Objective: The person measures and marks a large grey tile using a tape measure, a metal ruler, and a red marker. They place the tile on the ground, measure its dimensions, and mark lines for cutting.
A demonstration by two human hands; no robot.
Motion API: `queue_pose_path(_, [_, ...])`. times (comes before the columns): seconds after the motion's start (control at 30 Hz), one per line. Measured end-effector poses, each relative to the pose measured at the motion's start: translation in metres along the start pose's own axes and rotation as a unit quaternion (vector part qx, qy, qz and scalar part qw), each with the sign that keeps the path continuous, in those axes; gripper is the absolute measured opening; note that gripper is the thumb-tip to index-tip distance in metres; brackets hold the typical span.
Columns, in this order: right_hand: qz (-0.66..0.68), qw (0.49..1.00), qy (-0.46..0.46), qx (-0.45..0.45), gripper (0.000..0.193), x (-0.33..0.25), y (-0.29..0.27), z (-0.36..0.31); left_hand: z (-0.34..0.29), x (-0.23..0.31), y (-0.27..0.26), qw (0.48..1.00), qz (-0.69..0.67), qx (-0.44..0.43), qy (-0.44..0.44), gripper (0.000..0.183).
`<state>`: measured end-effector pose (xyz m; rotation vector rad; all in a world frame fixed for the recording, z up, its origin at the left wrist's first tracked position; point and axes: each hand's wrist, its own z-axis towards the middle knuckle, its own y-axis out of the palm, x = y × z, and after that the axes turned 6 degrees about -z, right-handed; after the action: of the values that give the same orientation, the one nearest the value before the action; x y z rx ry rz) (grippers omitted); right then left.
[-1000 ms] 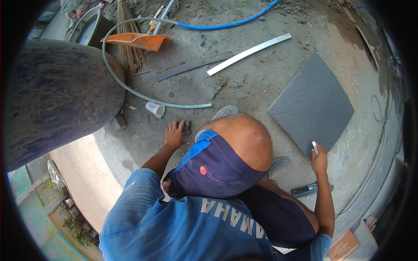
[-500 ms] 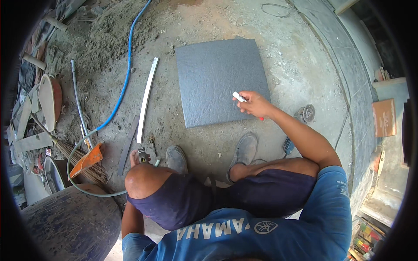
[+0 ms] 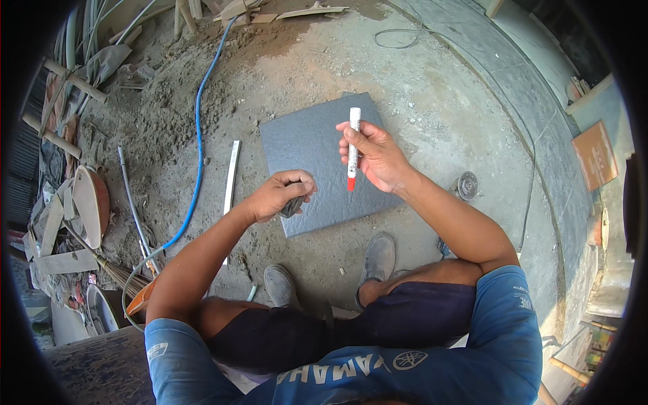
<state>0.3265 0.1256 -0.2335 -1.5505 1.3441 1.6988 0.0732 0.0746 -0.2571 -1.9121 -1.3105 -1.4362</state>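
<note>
Two things in hand. I see the marker, a white barrel with a red tip pointing down, pinched upright between the fingers of the right hand, above the grey tile. Judged light, rigid, smooth; best gripped mid-barrel, as now. Left hand is curled closed round a small dark object, which I cannot identify, just over the tile's near edge. Tile lies flat on the dusty concrete floor; likely heavy, stiff, brittle at corners, so take it by two opposite edges. Outward: a white strip and blue hose left of the tile, a small round disc to the right, grey shoes below.
</note>
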Motion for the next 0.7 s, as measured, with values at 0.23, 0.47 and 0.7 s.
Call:
queue_pose_path(0.23, [0.094, 0.995, -0.017, 0.028, 0.024, 0.014, 0.021, 0.002, 0.021, -0.013, 0.046, 0.997, 0.027, 0.064, -0.023, 0.027])
queue_pose_path(0.47, [0.075, 0.995, 0.034, 0.049, 0.043, 0.021, 0.02, 0.001, 0.026, -0.031, 0.049, 0.922, 0.298, 0.16, 0.186, 0.018])
queue_pose_path(0.7, [0.129, 0.989, 0.024, 0.067, 0.051, 0.019, 0.037, 0.001, 0.013, -0.025, 0.061, 0.87, 0.353, 0.215, 0.267, 0.029])
